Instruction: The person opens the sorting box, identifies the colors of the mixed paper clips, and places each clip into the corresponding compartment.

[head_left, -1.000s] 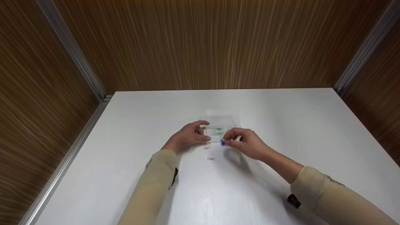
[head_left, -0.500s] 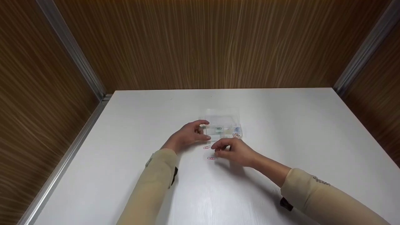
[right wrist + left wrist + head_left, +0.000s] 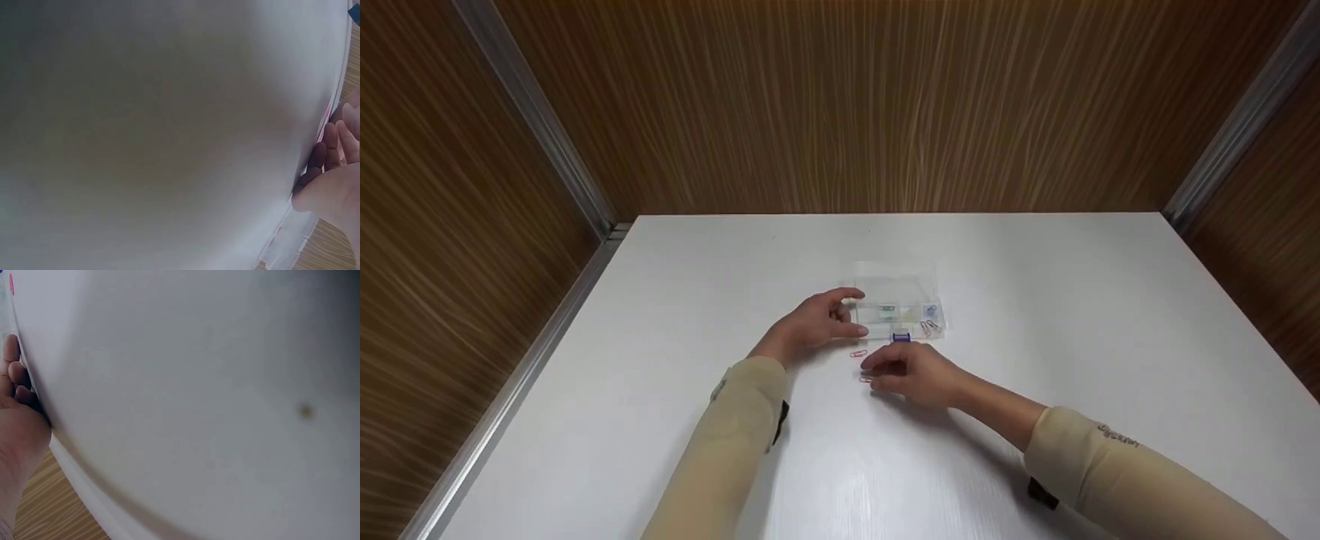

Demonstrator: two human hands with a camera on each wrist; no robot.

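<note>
head view: right hand (image 3: 915, 375) fingers (image 3: 877, 365) curled over red paperclip (image 3: 865, 379)

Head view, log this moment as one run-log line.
left hand: holds clear box | right hand: fingertips at red paper clip on table | second red clip: loose

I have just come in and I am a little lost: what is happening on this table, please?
A person sits at a white table with a small clear compartment box. The left hand holds the box's left end. The right hand reaches down to a red paper clip lying loose in front of the box; a second red clip lies nearby.
</note>
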